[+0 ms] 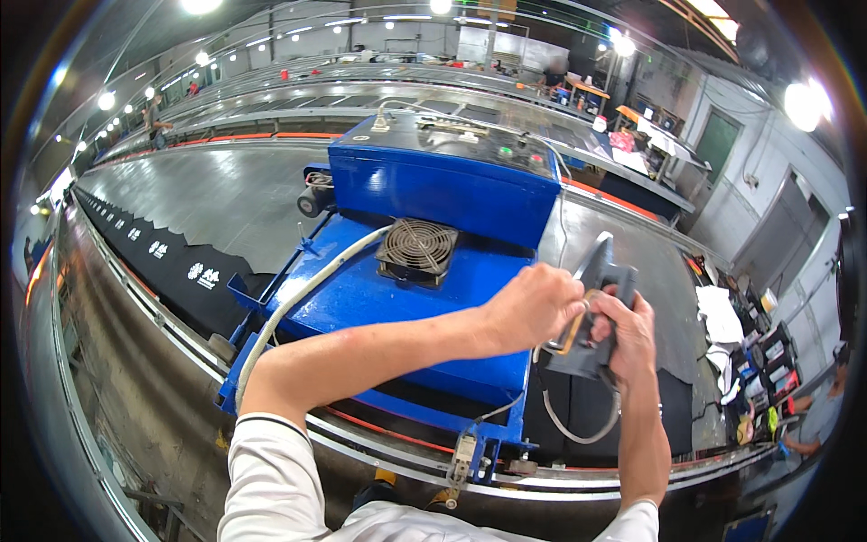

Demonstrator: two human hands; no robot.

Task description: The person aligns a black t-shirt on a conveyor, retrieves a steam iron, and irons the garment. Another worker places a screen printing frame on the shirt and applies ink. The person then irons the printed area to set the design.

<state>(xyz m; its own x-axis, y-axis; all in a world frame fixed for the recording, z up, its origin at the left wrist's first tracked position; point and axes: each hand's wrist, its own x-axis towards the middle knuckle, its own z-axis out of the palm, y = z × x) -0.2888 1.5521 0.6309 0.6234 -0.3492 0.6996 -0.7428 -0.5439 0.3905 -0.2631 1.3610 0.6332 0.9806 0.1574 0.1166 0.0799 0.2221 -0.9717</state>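
My right hand (629,336) is wrapped round what looks like a grey electric iron (618,282), held tilted up with its shiny pointed end away from me. A pale cord (578,440) loops down below it. Reaching across from the left, my left hand (533,312) is closed, its fingertips at a tan strip (575,327) on the iron's near side; what they pinch is hidden. Both hands are above the right edge of a blue machine (442,194) with a round fan (418,246) on its lower deck. Dark fabric (578,411) lies below the iron.
The blue machine sits on rails (388,444) along a long grey table (226,185). Black fabric pieces with white prints (181,262) line the table's left edge. A thick pale hose (307,294) curves over the machine. Bottles and cloths (759,361) crowd the right side, near another person's arm (799,443).
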